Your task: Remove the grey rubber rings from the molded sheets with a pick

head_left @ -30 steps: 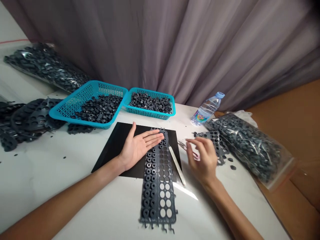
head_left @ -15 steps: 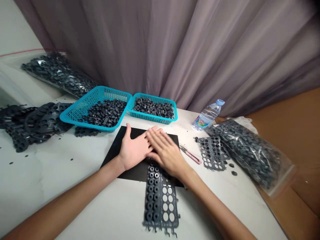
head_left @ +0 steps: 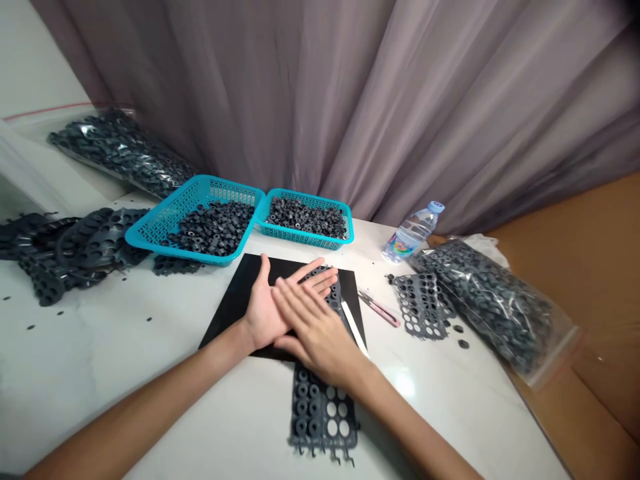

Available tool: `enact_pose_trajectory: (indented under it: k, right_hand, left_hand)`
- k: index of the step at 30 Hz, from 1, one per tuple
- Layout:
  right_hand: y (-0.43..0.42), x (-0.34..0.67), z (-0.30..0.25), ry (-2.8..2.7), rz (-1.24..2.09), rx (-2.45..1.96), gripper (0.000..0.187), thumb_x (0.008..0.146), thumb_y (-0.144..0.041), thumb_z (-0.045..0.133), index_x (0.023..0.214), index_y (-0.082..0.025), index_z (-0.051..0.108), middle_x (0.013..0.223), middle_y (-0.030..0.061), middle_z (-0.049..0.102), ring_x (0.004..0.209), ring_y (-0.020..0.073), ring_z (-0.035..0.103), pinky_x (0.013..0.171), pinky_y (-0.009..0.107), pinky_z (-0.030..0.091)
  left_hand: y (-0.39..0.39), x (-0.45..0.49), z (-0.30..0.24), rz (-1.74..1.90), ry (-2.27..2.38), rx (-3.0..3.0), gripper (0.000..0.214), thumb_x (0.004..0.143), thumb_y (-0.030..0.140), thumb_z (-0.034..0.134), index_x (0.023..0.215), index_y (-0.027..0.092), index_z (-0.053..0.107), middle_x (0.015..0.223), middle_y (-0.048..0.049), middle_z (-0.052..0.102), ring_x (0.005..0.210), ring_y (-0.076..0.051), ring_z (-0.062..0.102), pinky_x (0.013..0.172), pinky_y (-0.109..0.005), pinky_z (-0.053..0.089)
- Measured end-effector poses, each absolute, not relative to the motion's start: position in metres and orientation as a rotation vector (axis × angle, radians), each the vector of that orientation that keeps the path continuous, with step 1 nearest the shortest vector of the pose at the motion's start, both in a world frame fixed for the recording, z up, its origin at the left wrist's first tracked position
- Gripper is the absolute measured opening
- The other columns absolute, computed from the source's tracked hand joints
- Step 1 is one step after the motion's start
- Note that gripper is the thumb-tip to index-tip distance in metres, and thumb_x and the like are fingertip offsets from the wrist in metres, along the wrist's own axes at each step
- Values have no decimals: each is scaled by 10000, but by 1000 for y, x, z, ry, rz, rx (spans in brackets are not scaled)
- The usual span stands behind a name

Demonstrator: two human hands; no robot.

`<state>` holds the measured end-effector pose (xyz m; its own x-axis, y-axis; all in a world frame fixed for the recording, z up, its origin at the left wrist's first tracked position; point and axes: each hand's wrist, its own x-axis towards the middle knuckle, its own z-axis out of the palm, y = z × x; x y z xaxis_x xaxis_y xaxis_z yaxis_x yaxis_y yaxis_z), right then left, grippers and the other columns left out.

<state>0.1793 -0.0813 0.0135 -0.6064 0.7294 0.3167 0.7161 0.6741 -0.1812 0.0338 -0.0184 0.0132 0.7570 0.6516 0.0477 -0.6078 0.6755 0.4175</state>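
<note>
My left hand (head_left: 265, 311) is palm up over a black mat (head_left: 231, 308), its fingers stretched out and thumb raised. Flat across that palm lies my right hand (head_left: 320, 333), fingers straight and palm down. Beneath both hands runs a dark rubber sheet (head_left: 325, 427). Ring-shaped pieces fill its left columns, while the right columns show punched-out holes. A slim white tool (head_left: 353, 325) rests beside the sheet on the mat, partly hidden by my right hand. Pink-handled thread snips (head_left: 380, 310) lie just right of the mat.
Two blue baskets (head_left: 150, 240) (head_left: 300, 235) hold small black rings. Bags of black pieces (head_left: 120, 150) (head_left: 500, 300) lie at left and right. A water bottle (head_left: 413, 233), another punched sheet (head_left: 423, 307) and a heap of scrap sheets (head_left: 75, 247) are on the table.
My right hand has slid back toward me and slightly left along my left palm, uncovering the white tool and the far end of the sheet. My left hand has shifted slightly.
</note>
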Motion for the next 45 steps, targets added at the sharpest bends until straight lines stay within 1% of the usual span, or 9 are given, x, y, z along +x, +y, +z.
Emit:
enact_pose_trajectory:
  k: [5, 13, 16, 19, 22, 27, 35, 41, 45]
  right_hand:
    - [-61, 224, -5, -2102, -8, -1591, 656, 1126, -424, 336, 1705, -176, 150, 1724, 125, 281, 1620, 287, 219, 1307, 581, 249]
    - [-79, 186, 16, -2514, -47, -1185, 750, 1088, -467, 458, 1711, -230, 114, 1754, 40, 188, 1635, 243, 162, 1340, 478, 198]
    - [-68, 209, 1, -2295, -130, -1462, 682, 1105, -440, 422, 1699, -195, 195, 1727, 82, 290, 1624, 272, 210, 1339, 557, 143]
    - [-58, 245, -17, -2011, -125, -1651, 600, 1128, -400, 328, 1672, -153, 284, 1669, 157, 407, 1590, 298, 312, 1300, 623, 223]
    - [-62, 250, -17, -1924, -159, -1651, 656, 1116, -417, 367, 1686, -126, 221, 1707, 181, 318, 1613, 305, 246, 1288, 597, 273]
    - [-81, 198, 12, -2479, -194, -1253, 774, 1078, -537, 441, 1711, -230, 119, 1760, 51, 190, 1640, 243, 140, 1342, 490, 161]
    - [-61, 239, -14, -2024, -226, -1668, 565, 1118, -431, 340, 1605, -151, 400, 1557, 166, 554, 1537, 325, 387, 1282, 631, 200]
    - [-61, 255, -10, -1878, -82, -1710, 393, 1093, -431, 420, 1295, -166, 627, 1245, 168, 684, 1183, 310, 611, 1052, 509, 475]
    - [-62, 264, 4, -1814, -18, -1830, 355, 1080, -438, 421, 1154, -189, 662, 963, 109, 698, 912, 276, 643, 830, 408, 498]
  left_hand:
    - [-12, 39, 6, 691, 151, 408, 935, 987, 769, 320, 1607, 70, 371, 1630, -201, 448, 1568, -288, 342, 1292, -425, 237]
    - [-20, 38, 9, 641, 142, 378, 1066, 932, 856, 330, 1625, 45, 314, 1575, -242, 504, 1551, -329, 373, 1295, -469, 214]
    - [-22, 40, 8, 635, 115, 398, 1094, 939, 868, 281, 1637, 26, 280, 1583, -251, 489, 1556, -327, 363, 1294, -470, 216]
    - [-18, 41, 6, 638, 124, 420, 1126, 934, 885, 247, 1630, 2, 296, 1566, -271, 500, 1527, -340, 412, 1292, -457, 227]
    - [-11, 38, 6, 683, 125, 427, 1061, 966, 845, 249, 1624, 18, 333, 1555, -260, 519, 1519, -332, 427, 1294, -439, 229]
    - [-12, 33, 15, 665, 186, 385, 1000, 984, 806, 301, 1613, 32, 363, 1568, -243, 512, 1530, -342, 407, 1295, -454, 219]
    - [-26, 40, 17, 644, 146, 433, 1057, 970, 849, 227, 1616, 23, 353, 1622, -238, 443, 1568, -330, 338, 1304, -461, 222]
    - [-3, 33, 5, 742, 427, 615, 572, 1041, 517, 543, 1385, 65, 606, 1355, -230, 682, 1318, -307, 628, 1207, -447, 397]
    - [11, 28, -11, 903, 670, 1033, 276, 975, 389, 689, 1125, 157, 692, 1073, -102, 745, 1042, -226, 702, 1010, -374, 507]
